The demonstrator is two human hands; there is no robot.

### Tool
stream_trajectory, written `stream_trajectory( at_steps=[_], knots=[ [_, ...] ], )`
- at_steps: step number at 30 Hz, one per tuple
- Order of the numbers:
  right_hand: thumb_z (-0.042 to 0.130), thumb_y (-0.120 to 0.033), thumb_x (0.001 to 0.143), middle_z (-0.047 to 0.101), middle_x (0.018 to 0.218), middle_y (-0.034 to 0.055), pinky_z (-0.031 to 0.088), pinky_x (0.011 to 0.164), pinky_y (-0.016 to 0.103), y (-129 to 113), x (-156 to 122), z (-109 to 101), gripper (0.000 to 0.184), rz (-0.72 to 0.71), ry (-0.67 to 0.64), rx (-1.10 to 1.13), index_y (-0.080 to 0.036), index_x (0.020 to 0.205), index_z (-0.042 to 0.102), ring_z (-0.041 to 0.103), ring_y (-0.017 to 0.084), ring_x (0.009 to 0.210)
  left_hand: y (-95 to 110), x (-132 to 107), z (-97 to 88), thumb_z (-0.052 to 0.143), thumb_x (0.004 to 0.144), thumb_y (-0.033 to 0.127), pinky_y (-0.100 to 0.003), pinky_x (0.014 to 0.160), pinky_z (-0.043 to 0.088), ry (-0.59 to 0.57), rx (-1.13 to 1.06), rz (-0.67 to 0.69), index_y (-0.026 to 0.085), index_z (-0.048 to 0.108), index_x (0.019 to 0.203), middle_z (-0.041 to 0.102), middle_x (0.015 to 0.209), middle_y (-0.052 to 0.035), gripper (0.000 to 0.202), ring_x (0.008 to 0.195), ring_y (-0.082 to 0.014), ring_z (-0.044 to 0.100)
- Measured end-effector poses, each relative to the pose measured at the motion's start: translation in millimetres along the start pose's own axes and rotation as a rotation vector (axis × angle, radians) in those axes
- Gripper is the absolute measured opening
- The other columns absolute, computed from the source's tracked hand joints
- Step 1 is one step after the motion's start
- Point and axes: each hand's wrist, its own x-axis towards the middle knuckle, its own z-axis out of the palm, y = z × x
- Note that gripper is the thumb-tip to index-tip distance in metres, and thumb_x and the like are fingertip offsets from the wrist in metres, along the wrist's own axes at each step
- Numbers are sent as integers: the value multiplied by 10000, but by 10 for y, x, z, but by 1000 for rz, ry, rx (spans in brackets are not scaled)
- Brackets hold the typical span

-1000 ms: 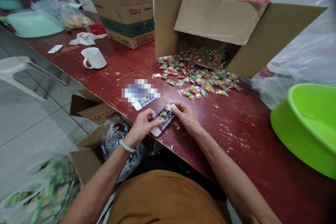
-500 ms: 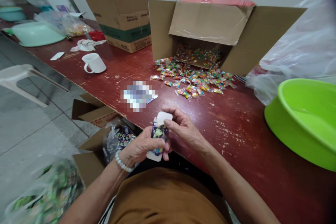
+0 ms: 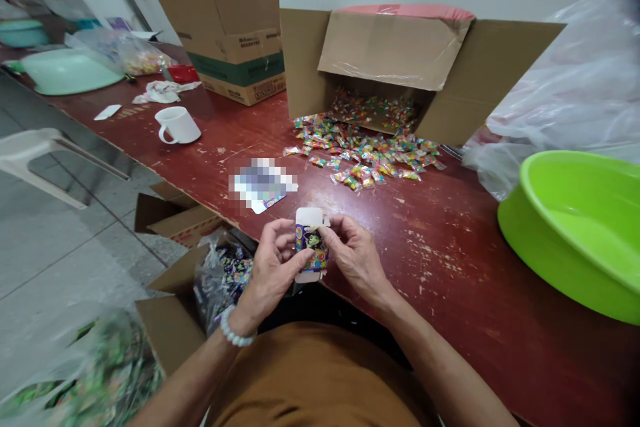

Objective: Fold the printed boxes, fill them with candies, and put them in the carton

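A small printed candy box (image 3: pixel 311 247) with white end flaps is held upright between my hands over the table's front edge. The upper flap stands up and another white flap shows at the bottom. My left hand (image 3: pixel 275 260), with a pale bead bracelet at the wrist, pinches the box's lower left with the thumb on its front. At the upper right, my right hand (image 3: pixel 353 250) grips the box with its thumb near the top edge. Just beyond lies a flat printed piece (image 3: pixel 265 185), partly blurred out.
Wrapped candies (image 3: pixel 360 153) spill from a cardboard box (image 3: pixel 385 47) lying on its side. A green basin (image 3: pixel 565 240) stands right, a white mug (image 3: pixel 179 125) left. Below the table edge are an open carton (image 3: pixel 173 313) with a bag of dark packets (image 3: pixel 230 270) and a plastic bag (image 3: pixel 100 360).
The candy box has turned from tilted to nearly upright and moved slightly right and up. My right hand has shifted from its top flap to its right side.
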Motion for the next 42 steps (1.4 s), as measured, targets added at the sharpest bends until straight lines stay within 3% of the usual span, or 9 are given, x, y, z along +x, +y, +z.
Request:
stream_trajectory(
  at_steps=[4, 7, 14, 19, 22, 25, 30, 35, 42],
  knots=[
    [714, -354, 810, 690, 818, -7, 509, 690, 291, 48, -27, 33, 381, 41, 67, 79, -237, 1143, 570, 649, 174, 738, 4, -66, 26, 812, 747, 285, -315, 794, 586, 57, 39, 62, 272, 459, 1315, 718, 1099, -51, 668, 897, -196, 722],
    [718, -352, 805, 681, 820, -6, 493, 693, 285, 93, -64, 67, 245, 20, 50, 160, -240, 1004, 629, 629, 163, 733, 15, -47, 4, 799, 761, 272, -293, 846, 568, 35, 55, 71, 246, 572, 1242, 708, 1168, -62, 532, 1007, -205, 690],
    [794, -411, 744, 670, 724, 5, 474, 661, 281, 165, 41, -87, 262, 241, -168, 256, -178, 725, 675, 587, 137, 649, -26, 33, -96, 770, 804, 349, -245, 719, 528, -51, 31, -13, 204, 659, 958, 706, 895, -17, 239, 801, -154, 648],
    [844, -329, 682, 668, 739, -31, 482, 631, 253, 151, 137, -130, 353, 179, -245, 250, -209, 973, 685, 611, 130, 649, -32, 32, -94, 755, 829, 352, -212, 703, 488, -35, 157, 51, 196, 665, 877, 667, 844, 5, 187, 770, -126, 604],
    [780, -353, 776, 699, 775, 7, 499, 655, 275, 162, 111, -88, 199, 63, -264, 108, -202, 891, 718, 626, 148, 693, -14, 28, -91, 812, 775, 335, -205, 709, 505, -4, -4, 8, 231, 613, 994, 673, 878, 27, 314, 781, -117, 624],
    [725, -364, 840, 703, 765, 26, 509, 668, 299, 176, 65, -54, 157, -35, -174, 23, -209, 818, 730, 629, 166, 701, 7, 18, -88, 750, 823, 463, -258, 664, 551, -131, -187, -238, 229, 571, 1158, 712, 920, -20, 446, 746, -158, 684],
    [676, -383, 881, 713, 787, 38, 534, 685, 296, 129, 45, -68, 194, -82, -254, -84, -199, 867, 734, 672, 171, 722, -24, 34, -64, 504, 916, 649, -252, 448, 503, -202, -256, -497, 138, 634, 1011, 693, 691, -64, 535, 462, -163, 636],
    [753, -370, 789, 704, 705, -1, 505, 453, 241, 55, 121, -68, 220, 238, -342, 176, -185, 859, 655, 625, 124, 467, -100, 85, -26, 339, 907, 762, -217, 408, 452, -213, -184, -450, 143, 645, 883, 662, 621, -51, 691, 413, -131, 582],
    [732, -329, 794, 698, 665, 4, 513, 444, 245, -20, 154, -39, 156, 222, -326, 189, -182, 804, 681, 636, 137, 473, -136, 88, -56, 398, 875, 782, -213, 424, 438, -188, -47, -296, 118, 700, 941, 672, 626, -54, 733, 426, -124, 572]
  ],
)
